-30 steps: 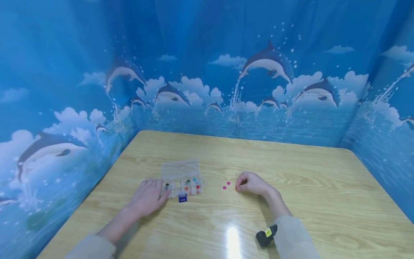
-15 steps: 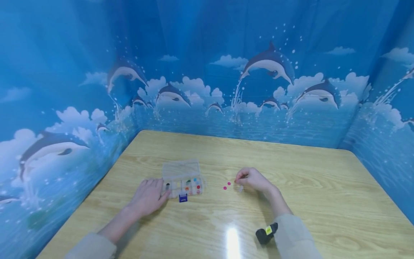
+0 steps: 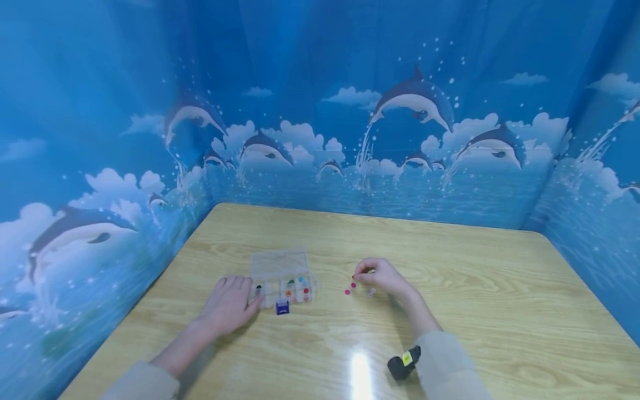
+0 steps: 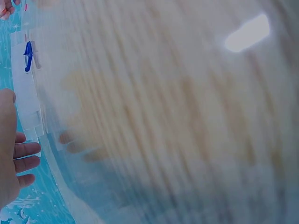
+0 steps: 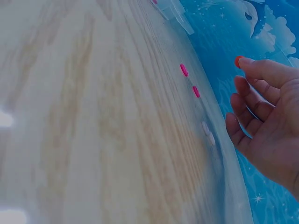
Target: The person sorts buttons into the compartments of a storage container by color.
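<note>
One small orange disc (image 5: 238,61) is pinched at its edge between the thumb and a finger of a person's right hand (image 3: 382,276), apparently raised off the tabletop (image 3: 480,289) close to two pink discs (image 3: 347,291). The other fingers of that hand are loosely bent, apart from one another and holding nothing. The disc looks light and stiff, probably hard plastic, unlikely to break but apt to slip or flip; the rim, taken between fingertip and thumb, seems the surest hold, since a piece this thin would be hard to lift lying flat.

Across the tabletop, the left hand (image 3: 227,304) rests with relaxed, extended fingers against the left end of a clear compartment box (image 3: 270,288), gripping nothing. The box appears light and rigid, likely to slide if nudged. Its lid (image 3: 279,263) lies back, a blue clip (image 3: 282,307) sits at its front edge, and dark, green, light-blue, orange and red pieces show inside. Two pale pieces (image 5: 205,129) lie beneath the right hand.

The tabletop is smooth, pale, wood-grained and glossy enough to throw back a bright patch of light (image 3: 361,375). Blue curtains (image 3: 310,66) printed with leaping dolphins (image 3: 415,100), clouds and water enclose the visible sides.
</note>
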